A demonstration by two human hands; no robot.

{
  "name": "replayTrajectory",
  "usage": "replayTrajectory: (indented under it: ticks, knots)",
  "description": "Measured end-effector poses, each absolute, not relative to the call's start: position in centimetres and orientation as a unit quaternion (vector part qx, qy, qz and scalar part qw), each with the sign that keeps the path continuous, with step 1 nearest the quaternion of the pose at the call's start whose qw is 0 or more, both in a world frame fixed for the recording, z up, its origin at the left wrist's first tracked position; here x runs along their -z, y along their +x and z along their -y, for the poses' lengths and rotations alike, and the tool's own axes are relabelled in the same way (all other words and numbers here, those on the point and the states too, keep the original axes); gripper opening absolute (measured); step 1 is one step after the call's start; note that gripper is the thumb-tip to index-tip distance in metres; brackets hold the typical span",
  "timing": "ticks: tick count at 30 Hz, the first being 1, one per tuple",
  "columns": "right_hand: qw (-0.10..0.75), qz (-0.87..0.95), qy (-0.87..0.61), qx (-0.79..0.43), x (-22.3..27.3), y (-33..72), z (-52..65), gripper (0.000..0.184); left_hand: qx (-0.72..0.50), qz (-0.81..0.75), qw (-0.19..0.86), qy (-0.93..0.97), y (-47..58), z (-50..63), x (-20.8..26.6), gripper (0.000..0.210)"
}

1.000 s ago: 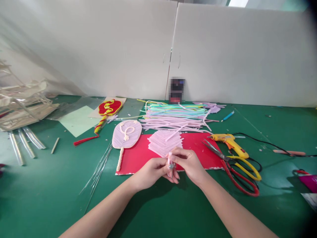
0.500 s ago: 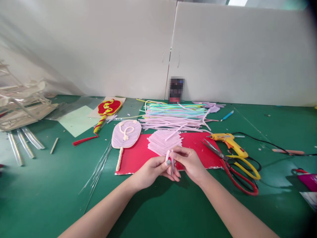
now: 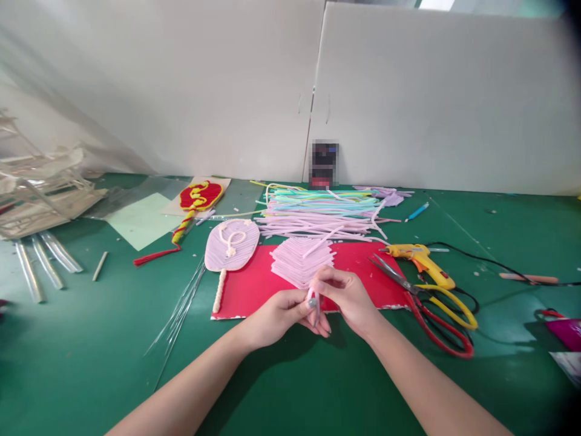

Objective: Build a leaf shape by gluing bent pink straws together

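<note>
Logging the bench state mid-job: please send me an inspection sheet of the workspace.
Surface: green table; red board lying on it.
Job's things: pink strip between the hands; striped chevron panel on the board.
Clutter: scissors overlapping the board's right end; glue gun, stem bundle, lilac fan, red-and-yellow fan.
Hands: left hand and right hand, both pinching the strip.
Cables: black cord by the glue gun, running right.
Surroundings: pale panels behind the table.
</note>
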State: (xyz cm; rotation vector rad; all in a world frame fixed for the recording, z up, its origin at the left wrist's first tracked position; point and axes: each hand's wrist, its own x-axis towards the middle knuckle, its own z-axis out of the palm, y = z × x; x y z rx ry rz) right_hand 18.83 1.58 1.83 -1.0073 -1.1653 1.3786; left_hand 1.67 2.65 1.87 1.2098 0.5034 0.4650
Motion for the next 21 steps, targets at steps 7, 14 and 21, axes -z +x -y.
replayTrajectory:
  ticks: [7,14,21]
  knots:
    - [0.498,0.482,-0.459,-0.556,-1.51,18.77,-1.83,0.020,-0.250,-0.242,0.767,0.539,1.82,-2.70,-2.27,0.037]
    - [0.478,0.523,-0.494,-0.504,-1.99,18.83,-1.77,0.020,-0.261,-0.243,0.755,0.550,1.94,-2.73,-2.20,0.037]
    - [0.483,0.523,-0.484,-0.508,-2.17,18.61,-1.59,0.017,-0.277,-0.273,0.731,0.561,2.11,-2.67,-2.15,0.040]
